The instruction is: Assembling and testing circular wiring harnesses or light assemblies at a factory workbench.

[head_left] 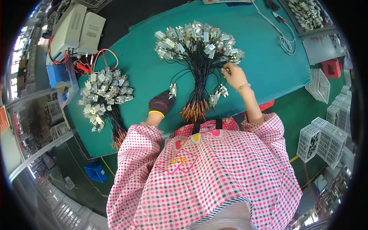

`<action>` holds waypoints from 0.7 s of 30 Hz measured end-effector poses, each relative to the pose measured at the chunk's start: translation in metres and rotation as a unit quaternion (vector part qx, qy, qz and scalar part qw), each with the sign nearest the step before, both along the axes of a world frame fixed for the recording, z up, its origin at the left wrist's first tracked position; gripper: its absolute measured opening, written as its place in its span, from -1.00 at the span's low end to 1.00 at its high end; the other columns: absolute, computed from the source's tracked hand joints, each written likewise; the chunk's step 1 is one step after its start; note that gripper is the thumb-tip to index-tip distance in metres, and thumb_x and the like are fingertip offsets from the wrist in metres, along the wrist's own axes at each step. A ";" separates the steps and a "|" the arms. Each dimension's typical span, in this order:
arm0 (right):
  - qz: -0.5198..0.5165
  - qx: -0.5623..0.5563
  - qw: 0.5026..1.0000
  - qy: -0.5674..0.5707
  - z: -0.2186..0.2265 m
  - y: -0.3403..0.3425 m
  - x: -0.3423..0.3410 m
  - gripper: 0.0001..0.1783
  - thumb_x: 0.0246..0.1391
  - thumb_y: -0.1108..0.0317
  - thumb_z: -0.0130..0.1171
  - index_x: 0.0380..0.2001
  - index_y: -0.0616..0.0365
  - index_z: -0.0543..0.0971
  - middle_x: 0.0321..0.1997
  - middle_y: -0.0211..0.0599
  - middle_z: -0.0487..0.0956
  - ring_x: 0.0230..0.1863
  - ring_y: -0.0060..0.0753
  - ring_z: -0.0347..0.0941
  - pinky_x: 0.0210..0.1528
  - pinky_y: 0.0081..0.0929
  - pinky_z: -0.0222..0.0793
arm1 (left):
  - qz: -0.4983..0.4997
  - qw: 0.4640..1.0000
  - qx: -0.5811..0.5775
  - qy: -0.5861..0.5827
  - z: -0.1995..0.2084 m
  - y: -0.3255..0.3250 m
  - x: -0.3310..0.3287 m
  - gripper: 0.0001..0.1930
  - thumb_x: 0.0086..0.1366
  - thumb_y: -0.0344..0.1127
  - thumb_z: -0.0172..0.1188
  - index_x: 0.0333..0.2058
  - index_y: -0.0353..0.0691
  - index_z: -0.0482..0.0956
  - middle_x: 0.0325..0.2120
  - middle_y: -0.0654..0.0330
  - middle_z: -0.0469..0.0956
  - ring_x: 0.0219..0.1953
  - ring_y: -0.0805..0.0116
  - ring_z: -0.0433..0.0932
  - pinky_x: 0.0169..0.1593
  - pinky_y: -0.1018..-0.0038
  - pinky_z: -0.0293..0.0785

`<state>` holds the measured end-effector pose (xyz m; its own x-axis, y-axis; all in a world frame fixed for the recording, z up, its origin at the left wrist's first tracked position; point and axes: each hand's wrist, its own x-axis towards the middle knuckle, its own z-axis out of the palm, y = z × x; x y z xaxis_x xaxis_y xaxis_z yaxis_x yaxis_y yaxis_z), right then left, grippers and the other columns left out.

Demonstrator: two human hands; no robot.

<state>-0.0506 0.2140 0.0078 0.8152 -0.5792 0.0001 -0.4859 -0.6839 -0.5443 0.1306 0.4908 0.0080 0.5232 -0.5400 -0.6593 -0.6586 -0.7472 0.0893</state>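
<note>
A big bundle of small silvery metal parts on black wires (pixel 200 61) lies on the green tabletop, its copper-coloured wire ends (pixel 194 111) gathered near the front edge. My left hand (pixel 161 103), in a dark glove with a yellow cuff, is closed left of the bundle. At its fingertips stands one metal part (pixel 173 91) on a black wire, seemingly gripped. My bare right hand (pixel 235 76) pinches at the bundle's right side, beside the black wires; what sits between its fingertips is too small to tell. Below it, a few loose metal parts (pixel 218 94) lie on the table.
A second wired bundle (pixel 105 92) lies at the left, beside pale instrument boxes (pixel 78 30) with red and black leads. A grey cable (pixel 285 42) is coiled at the far right. White baskets (pixel 320 86) and a blue bin (pixel 95 172) stand on the floor around the table.
</note>
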 end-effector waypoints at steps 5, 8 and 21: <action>0.017 0.142 0.985 0.091 -0.004 0.007 -0.037 -0.73 -0.11 0.42 0.18 -0.28 0.21 0.45 -0.47 -0.10 0.53 -0.41 -0.10 0.48 -0.36 -0.29 0.35 | -0.030 0.997 0.022 0.074 0.008 0.006 0.014 -0.41 0.20 0.19 -0.12 0.03 -0.13 0.32 -0.07 -0.07 0.44 -0.02 -0.07 0.41 0.03 0.15 0.32; -0.014 0.122 0.985 0.119 -0.030 0.026 -0.054 -0.74 -0.13 0.47 0.15 -0.29 0.17 0.40 -0.40 -0.11 0.52 -0.29 0.00 0.44 -0.21 -0.23 0.37 | -0.040 0.996 0.037 0.064 0.009 -0.001 0.012 -0.42 0.20 0.18 -0.13 0.02 -0.15 0.34 -0.05 -0.06 0.43 -0.01 -0.05 0.41 0.05 0.17 0.31; -0.089 -0.275 0.941 0.175 -0.057 0.096 -0.052 -0.91 -0.10 0.36 0.01 -0.49 0.09 0.47 -0.46 -0.34 0.48 -0.37 -0.36 0.43 -0.34 -0.43 0.35 | 0.085 0.983 -0.129 -0.094 0.037 -0.030 0.021 -0.42 0.18 0.12 0.00 0.05 -0.14 0.29 -0.02 -0.05 0.38 -0.06 -0.05 0.44 -0.01 0.16 0.35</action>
